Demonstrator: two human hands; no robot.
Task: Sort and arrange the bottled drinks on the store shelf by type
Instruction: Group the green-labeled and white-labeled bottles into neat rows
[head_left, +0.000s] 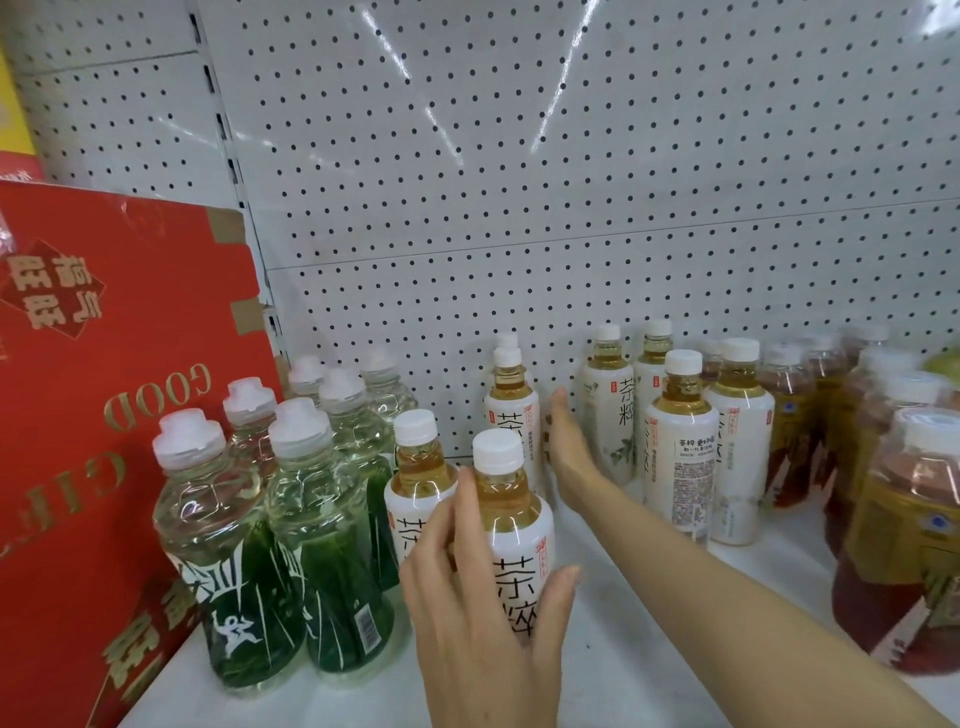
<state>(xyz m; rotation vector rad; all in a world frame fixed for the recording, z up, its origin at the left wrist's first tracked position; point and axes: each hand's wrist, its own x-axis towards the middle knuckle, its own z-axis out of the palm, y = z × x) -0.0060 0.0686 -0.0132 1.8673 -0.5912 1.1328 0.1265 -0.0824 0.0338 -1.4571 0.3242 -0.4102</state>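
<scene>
While left hand (483, 597) grips front white-label tea bottle (511, 525), right hand (569, 441), fingers straight, presses rear tea bottle (511, 400) leftward, likely grouping type.

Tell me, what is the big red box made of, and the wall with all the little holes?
The big red box looks like glossy printed cardboard: brown board shows at its torn corner. The white wall with little holes looks like painted metal pegboard, smooth and shiny with light streaks, though I can't be sure.

I see a shop: a white shelf (649, 597) with a perforated back panel (519, 156) behind, many same bottled drinks (680, 441) standing in groups, and a red gift carton (104, 364) at left.
</scene>
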